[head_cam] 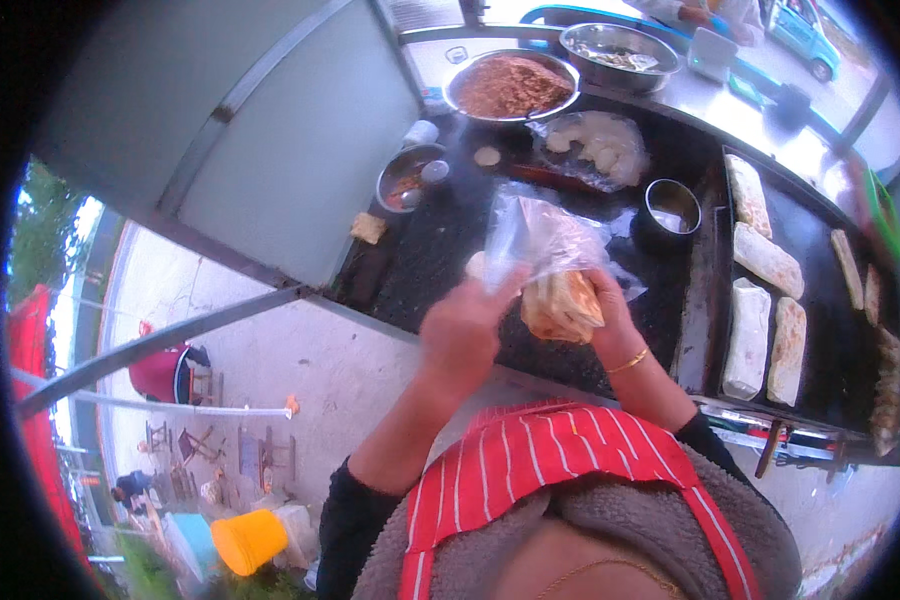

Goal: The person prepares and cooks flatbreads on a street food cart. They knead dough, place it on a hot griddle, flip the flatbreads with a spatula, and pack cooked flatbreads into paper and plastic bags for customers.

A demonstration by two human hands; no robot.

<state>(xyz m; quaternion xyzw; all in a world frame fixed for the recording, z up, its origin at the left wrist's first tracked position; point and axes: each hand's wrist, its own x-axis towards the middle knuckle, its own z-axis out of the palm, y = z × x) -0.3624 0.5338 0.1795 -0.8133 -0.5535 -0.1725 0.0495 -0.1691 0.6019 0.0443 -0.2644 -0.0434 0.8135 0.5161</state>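
Browned, folded flatbreads (561, 307) stick out of a clear plastic bag (551, 232) in front of me. My right hand (613, 304), with a bracelet at its wrist, grips the breads and the bag's edge from the right. On the other side my left hand (465, 326) pinches the bag near its mouth; motion blurs those fingers. Both hands are above the dark worktop (420, 270). A pale dough round (477, 265) shows just beyond my left hand. Farther back, a clear plastic sheet (592, 146) lies over several pale dough pieces.
At the right, a griddle (825, 337) carries several filled flatbread rolls (746, 337). A steel bowl (673, 208) stands left of it. Behind are a basin of reddish-brown filling (514, 86) and another basin (619, 56). A bowl with sauce (411, 180) stands by the left panel. Another person (709, 15) is beyond the counter.
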